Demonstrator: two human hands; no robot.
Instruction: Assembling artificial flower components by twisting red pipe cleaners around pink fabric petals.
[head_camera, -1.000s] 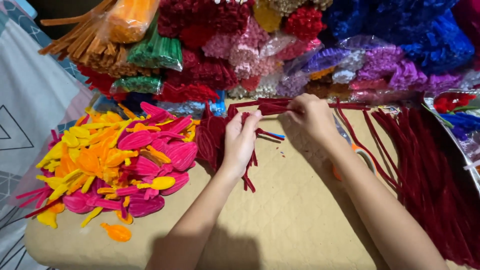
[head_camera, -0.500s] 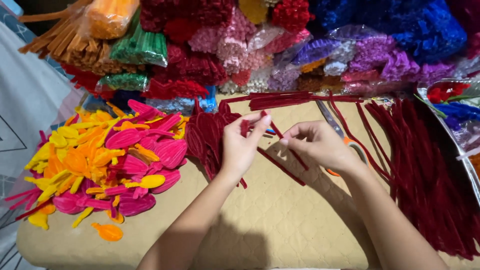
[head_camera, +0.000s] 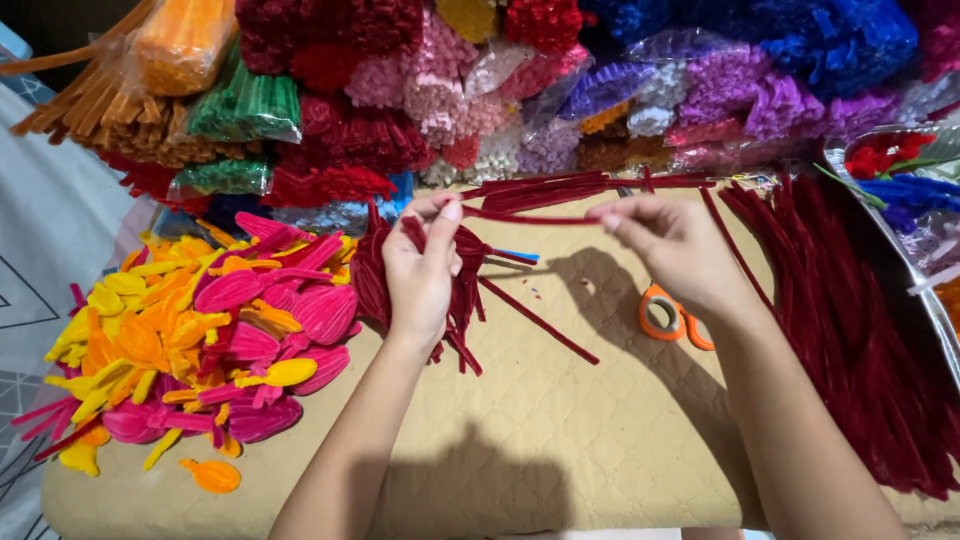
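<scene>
Petal pile (head_camera: 190, 340), pink, yellow and orange, lay left on the tan mat (head_camera: 560, 430). Left hand (head_camera: 420, 270) pinched 1 dark red stem (head_camera: 525, 217), stretched centre-far; right hand (head_camera: 670, 245) pinched its other end. Orange scissors (head_camera: 665, 312) lay beneath, near right.

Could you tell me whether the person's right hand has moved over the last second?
Yes. The right hand has drawn right, away from the left hand, and is now above the orange scissors, stretching a dark red pipe cleaner between them.
</scene>
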